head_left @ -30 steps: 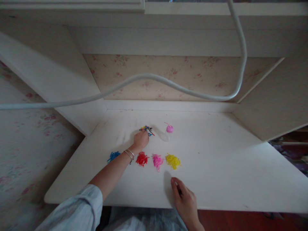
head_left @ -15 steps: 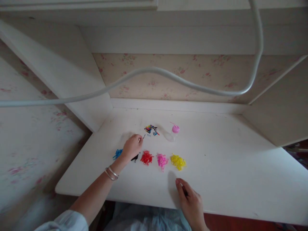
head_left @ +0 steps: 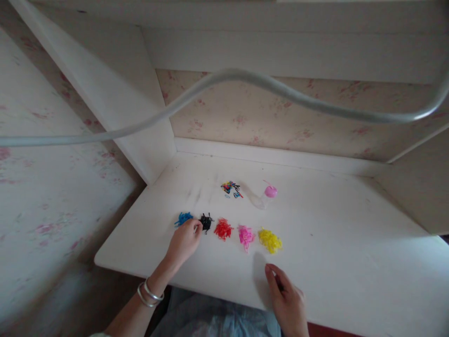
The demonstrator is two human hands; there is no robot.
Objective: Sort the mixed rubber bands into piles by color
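Observation:
My left hand (head_left: 185,238) is closed in a pinch at the left edge of a pile of black rubber bands (head_left: 206,223). Anything between its fingertips blends with the pile. Just behind that hand lies a blue pile of rubber bands (head_left: 184,218), partly covered by it. To the right follow a red pile (head_left: 223,229), a pink pile (head_left: 246,237) and a yellow pile (head_left: 270,240). My right hand (head_left: 286,296) hovers near the front edge, thumb and fingers curled together; whether it holds anything is hidden. Farther back is a small mixed-colour heap of bands (head_left: 228,187).
Right of the mixed heap stands a clear container with a pink lid (head_left: 271,191). A pale cable or tube (head_left: 231,75) crosses the view above the white desk (head_left: 336,262). White panels (head_left: 105,84) and floral wallpaper (head_left: 242,121) enclose the desk's left and back.
My left hand, which pinched a black rubber band near the mixed heap, has moved back toward me to the black pile. My right hand keeps its curled pose. The camera view has shifted.

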